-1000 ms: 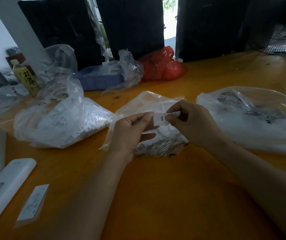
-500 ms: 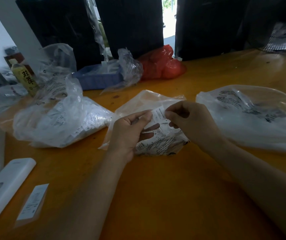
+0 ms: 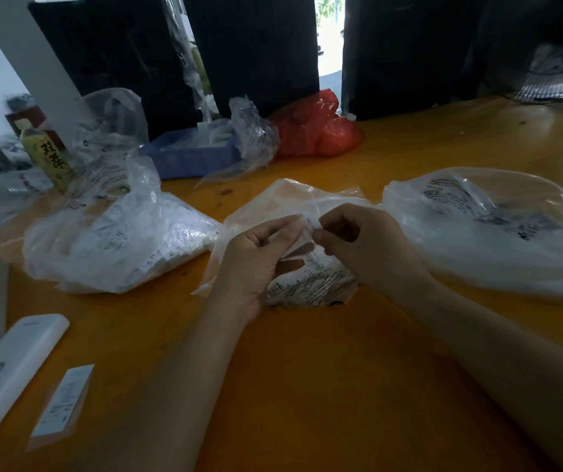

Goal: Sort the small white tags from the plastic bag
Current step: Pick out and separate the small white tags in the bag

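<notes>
The orange table (image 3: 307,386) carries everything, and three clear bags sit across its middle within arm's reach, which suits sorting: the right bag (image 3: 498,233) lies puffed and printed, well apart from the hands; the left bag (image 3: 113,240) is heaped with white paper slips; the middle bag (image 3: 310,284) lies directly under both hands, so it is probably the one being emptied. Behind them stand a red bag (image 3: 314,131), a blue tray (image 3: 188,153) partly draped in loose plastic, and a bottle (image 3: 50,155) at the far left. Nearer the left edge rest a white remote (image 3: 7,373) and a flat label (image 3: 63,403), neither in play. The left hand (image 3: 256,264) hovers over the middle bag with fingers loosely curled, index and thumb closed on the left edge of a tag (image 3: 308,226). The right hand (image 3: 365,247) is curled more tightly, its thumb and forefinger pinching the same tag from the other side (the print on it is too blurred to read). Held between two pinches just above the bag, the tag seems to be turned or flattened for reading its size, so the step in hand is likely identifying it before it goes to a pile.
</notes>
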Demonstrator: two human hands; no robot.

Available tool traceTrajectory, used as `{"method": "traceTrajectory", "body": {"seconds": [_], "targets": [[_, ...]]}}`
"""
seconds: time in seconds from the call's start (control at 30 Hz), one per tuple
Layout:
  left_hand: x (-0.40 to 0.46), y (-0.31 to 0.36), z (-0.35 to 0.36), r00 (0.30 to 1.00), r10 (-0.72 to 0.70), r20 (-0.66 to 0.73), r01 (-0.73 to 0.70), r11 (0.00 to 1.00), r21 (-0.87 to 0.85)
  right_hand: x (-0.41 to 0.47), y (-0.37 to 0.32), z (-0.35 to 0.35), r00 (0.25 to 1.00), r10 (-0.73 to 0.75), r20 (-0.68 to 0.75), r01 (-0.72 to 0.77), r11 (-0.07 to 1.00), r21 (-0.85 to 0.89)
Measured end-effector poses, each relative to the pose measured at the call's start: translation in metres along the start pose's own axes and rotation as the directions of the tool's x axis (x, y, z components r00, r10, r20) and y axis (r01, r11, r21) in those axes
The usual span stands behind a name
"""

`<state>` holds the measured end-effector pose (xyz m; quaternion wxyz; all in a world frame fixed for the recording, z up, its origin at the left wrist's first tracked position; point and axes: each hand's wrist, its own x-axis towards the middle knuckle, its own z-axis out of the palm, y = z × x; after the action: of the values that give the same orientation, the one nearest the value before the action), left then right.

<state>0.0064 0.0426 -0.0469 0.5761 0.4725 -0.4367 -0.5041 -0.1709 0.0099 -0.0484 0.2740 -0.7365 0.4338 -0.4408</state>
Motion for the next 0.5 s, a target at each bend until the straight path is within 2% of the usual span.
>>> {"method": "traceTrajectory", "body": {"seconds": [0.13,0.3,0.43,0.5], "targets": [[0.006,-0.001,-0.008,0.980,0.172,-0.097,-0.143,0.958,0.250,0.004,0.002,-0.007,0.996,0.067,-0.058,-0.059,0.990,0.126],[0.007,0.002,-0.015,0.930,0.365,-0.037,-0.323,0.862,0.391,0.003,0.001,-0.011,0.999,0.005,-0.053,0.001,0.995,0.105],[0.004,0.011,-0.023,0.913,0.404,0.053,-0.384,0.811,0.442,0.004,0.001,-0.013,0.998,-0.015,-0.063,0.019,0.997,0.070],[0.005,0.014,-0.026,0.900,0.435,-0.022,-0.374,0.798,0.472,0.007,0.002,-0.019,0.993,-0.003,-0.120,0.005,1.000,0.019]]}}
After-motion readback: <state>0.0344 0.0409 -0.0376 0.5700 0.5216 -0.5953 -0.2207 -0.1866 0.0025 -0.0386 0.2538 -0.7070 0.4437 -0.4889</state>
